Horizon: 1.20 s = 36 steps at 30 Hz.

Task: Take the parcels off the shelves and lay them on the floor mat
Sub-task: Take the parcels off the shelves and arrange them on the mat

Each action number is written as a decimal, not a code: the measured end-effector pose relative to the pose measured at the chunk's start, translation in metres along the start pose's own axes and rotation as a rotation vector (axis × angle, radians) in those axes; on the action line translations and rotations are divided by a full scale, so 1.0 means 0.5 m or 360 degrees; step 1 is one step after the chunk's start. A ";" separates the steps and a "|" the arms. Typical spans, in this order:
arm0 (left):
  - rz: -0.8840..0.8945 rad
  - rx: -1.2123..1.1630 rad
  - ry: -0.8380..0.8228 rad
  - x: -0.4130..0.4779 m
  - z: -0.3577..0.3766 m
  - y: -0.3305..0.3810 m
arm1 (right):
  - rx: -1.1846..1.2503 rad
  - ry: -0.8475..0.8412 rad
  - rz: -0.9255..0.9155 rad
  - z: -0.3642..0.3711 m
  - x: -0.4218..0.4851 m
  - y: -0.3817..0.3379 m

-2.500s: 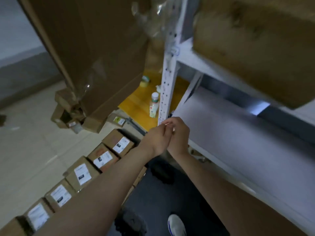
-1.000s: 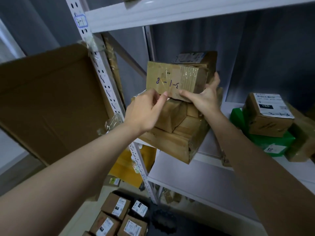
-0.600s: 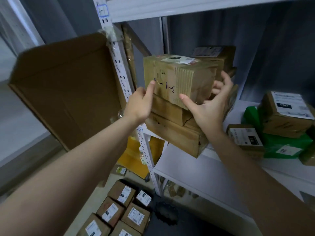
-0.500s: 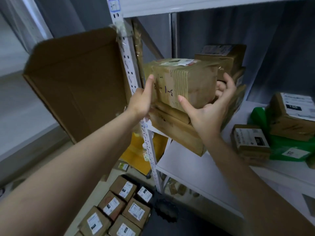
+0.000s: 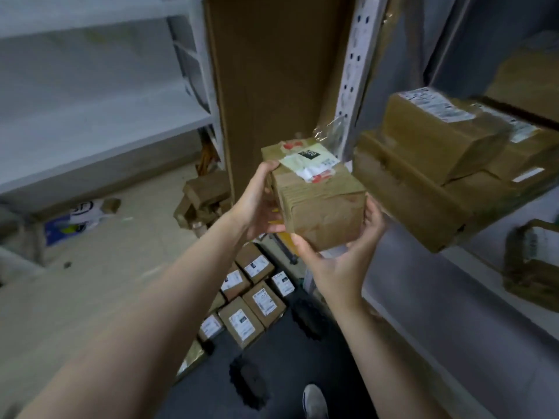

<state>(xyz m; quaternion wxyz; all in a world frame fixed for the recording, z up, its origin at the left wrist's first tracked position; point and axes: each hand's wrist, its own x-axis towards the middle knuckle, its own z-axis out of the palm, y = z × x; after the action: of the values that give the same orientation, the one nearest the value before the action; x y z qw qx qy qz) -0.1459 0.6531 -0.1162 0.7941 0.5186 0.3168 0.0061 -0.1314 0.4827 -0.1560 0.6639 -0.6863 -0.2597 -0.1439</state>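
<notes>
I am seeing 1 parcel being held in the air by 2 hands, in front of the white metal post with punched holes. It is off the shelf, just left of the stack of parcels that is resting there. It is a box of brown cardboard, wrapped in glossy tape that is wrinkling on the near face. A white paper label with red marks is sitting crooked on its top.

The left hand is grasping the left side, with the fingers curling over the top edge. The right hand is cupping the near lower corner from below, the thumb lying along the bottom edge and the fingers going up the right side.

Behind the parcel a big flat cardboard sheet is standing upright. Far below, several small square boxes with white labels are lying in rows along the left edge of the dark floor mat, which has a toothed border. I cannot tell if they are fully on it. A grey shoe tip is showing at the bottom.
</notes>
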 end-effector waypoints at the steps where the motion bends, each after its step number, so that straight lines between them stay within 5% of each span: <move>1: -0.0013 -0.0009 0.0018 -0.005 -0.030 -0.030 | 0.0033 -0.0082 0.0067 0.008 -0.027 0.009; 15: -0.0195 -0.0437 0.0638 -0.068 -0.345 -0.345 | 0.0021 -0.1025 0.1108 0.154 -0.240 0.133; 21: -0.0276 -0.0573 0.0982 -0.089 -0.438 -0.470 | 0.0020 -0.1449 0.1939 0.254 -0.318 0.225; 25: -0.0312 -0.0569 0.1131 -0.084 -0.490 -0.541 | -0.0037 -0.1838 0.2139 0.303 -0.385 0.294; 36: -0.0527 -0.0458 0.0977 0.014 -0.580 -0.768 | -0.0163 -0.1752 0.2286 0.390 -0.591 0.550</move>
<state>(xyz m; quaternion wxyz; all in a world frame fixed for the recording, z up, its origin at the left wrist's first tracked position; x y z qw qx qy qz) -0.4107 0.7157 -0.5133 0.7173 0.3175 0.6154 0.0773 -0.2530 0.6309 -0.5611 0.3446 -0.6836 -0.0430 0.6420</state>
